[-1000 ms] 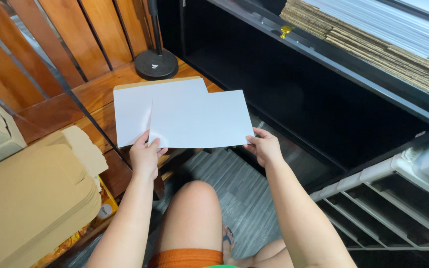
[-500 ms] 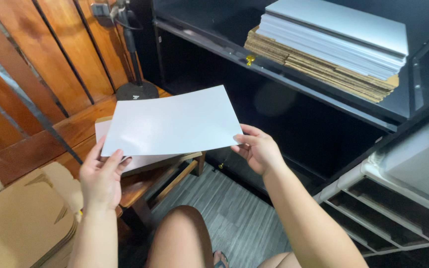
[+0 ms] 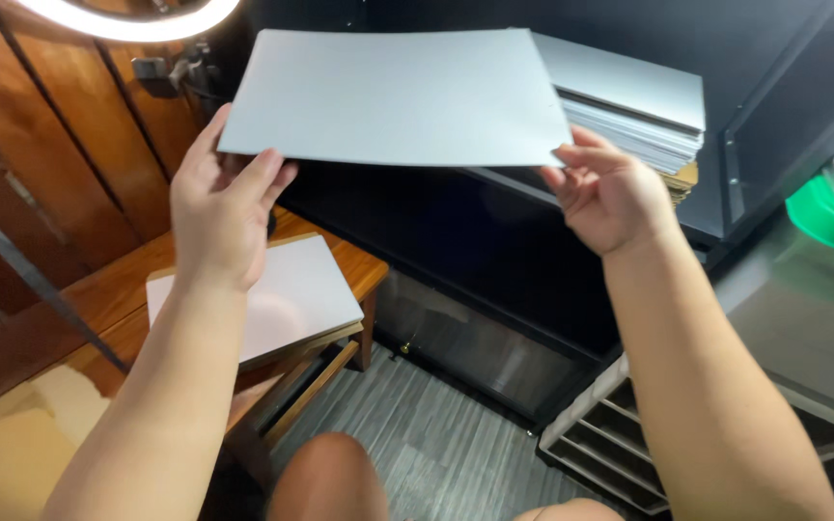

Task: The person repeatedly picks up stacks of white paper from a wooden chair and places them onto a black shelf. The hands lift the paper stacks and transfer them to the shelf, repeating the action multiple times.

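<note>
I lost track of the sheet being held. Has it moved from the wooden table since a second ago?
Yes. The grey sheet, held by the left hand and right hand, has risen from the wooden table to the shelf stack.

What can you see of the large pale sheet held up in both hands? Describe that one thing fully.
The sheet is a large, plain, pale grey rectangle, thin and stiff-looking like card, slightly bowed. It is held up roughly flat, in front of a dark shelf. The left hand grips its near left corner and the right hand pinches its near right corner with the fingers. Nothing else touches it.
</note>
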